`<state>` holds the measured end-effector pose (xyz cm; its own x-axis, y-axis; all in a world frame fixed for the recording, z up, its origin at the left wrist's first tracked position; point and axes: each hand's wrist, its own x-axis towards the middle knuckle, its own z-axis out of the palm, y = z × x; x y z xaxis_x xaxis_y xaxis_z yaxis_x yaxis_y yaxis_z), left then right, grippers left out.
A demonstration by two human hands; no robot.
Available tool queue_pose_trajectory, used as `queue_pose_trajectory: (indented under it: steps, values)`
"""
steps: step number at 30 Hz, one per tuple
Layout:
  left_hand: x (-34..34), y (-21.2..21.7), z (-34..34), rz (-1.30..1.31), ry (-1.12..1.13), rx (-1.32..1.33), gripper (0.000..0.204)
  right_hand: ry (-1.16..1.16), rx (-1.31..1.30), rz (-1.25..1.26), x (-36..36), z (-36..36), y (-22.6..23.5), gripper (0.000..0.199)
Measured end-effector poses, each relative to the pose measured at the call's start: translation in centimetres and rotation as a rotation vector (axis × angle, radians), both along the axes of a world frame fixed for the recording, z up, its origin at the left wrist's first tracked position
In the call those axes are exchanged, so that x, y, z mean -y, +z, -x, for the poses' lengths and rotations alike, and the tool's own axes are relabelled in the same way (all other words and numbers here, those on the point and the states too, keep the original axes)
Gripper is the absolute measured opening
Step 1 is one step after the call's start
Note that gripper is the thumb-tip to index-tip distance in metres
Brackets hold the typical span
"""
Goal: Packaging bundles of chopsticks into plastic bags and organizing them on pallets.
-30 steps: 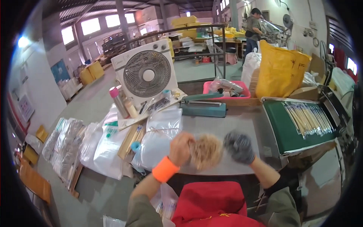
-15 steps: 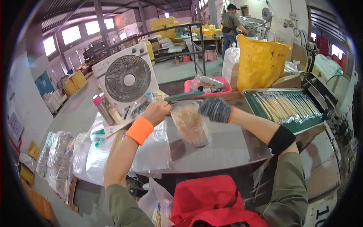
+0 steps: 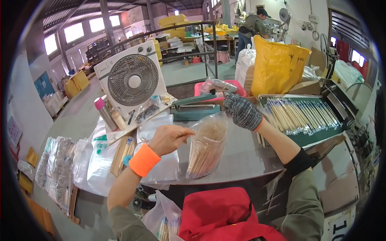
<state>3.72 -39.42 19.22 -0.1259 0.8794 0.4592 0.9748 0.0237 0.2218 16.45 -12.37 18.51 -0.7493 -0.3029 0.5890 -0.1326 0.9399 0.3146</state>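
A clear plastic bag (image 3: 208,150) packed with thin wooden sticks leans tilted on the grey tabletop before me. My right hand (image 3: 243,113), in a grey knit glove, is closed at the bag's upper right corner and seems to grip the film there. My bare left hand (image 3: 172,139), with an orange wristband, has its fingers pinched together beside the bag's upper left edge; what is in the pinch, if anything, is too small to tell. Just behind the bag stands a green hand-lever bag sealer (image 3: 197,114), its arm raised off the base.
A box fan (image 3: 134,82) and a pink-capped bottle (image 3: 105,114) stand at left, near flat clear bags (image 3: 161,162). Behind the sealer is a pink basket (image 3: 243,89). At right, a green tray (image 3: 315,136) holds wrapped sticks beside a yellow sack (image 3: 277,66). Another person (image 3: 252,28) works far off.
The filled bag has come away from the sealer toward me and tilted. My left hand has dropped nearer; my right hand has risen slightly to the right. The far person has bent forward.
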Motion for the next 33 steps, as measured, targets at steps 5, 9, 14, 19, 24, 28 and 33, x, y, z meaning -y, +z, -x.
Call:
queue_pose_trajectory:
  steps: [5, 9, 14, 19, 24, 28, 33]
  values:
    - [0.3, -1.3, -1.2, 0.063, -0.098, -0.085, 0.009, 0.219, -0.118, 0.134, 1.2, 0.0, -0.6, 0.029]
    - [2.2, 1.1, -0.4, -0.031, 0.091, 0.337, 0.007, 0.128, -0.212, 0.186, -1.1, -1.7, -0.3, 0.034]
    - [1.5, 0.3, -0.8, -0.202, 0.122, 0.166, 0.006, 0.154, -0.128, 0.269, 2.3, -1.7, 3.4, 0.033]
    - [0.0, -1.9, -4.8, -0.545, 0.092, 0.675, 0.009, 0.266, 0.165, 0.327, 7.8, 2.0, -1.1, 0.034]
    - [-3.6, -7.2, -5.6, -0.997, 0.314, 0.611, 0.027, 0.234, 0.087, 0.227, 6.8, 3.8, -3.3, 0.017]
    - [-3.5, -14.3, 1.8, -0.425, 0.001, 1.104, 0.035, 0.477, -0.080, 0.105, 5.8, 10.1, -3.4, 0.013]
    - [-9.2, -16.1, 6.5, -0.298, 0.243, 1.622, 0.034, -0.098, 0.339, -0.171, -0.7, 19.3, -5.6, 0.018]
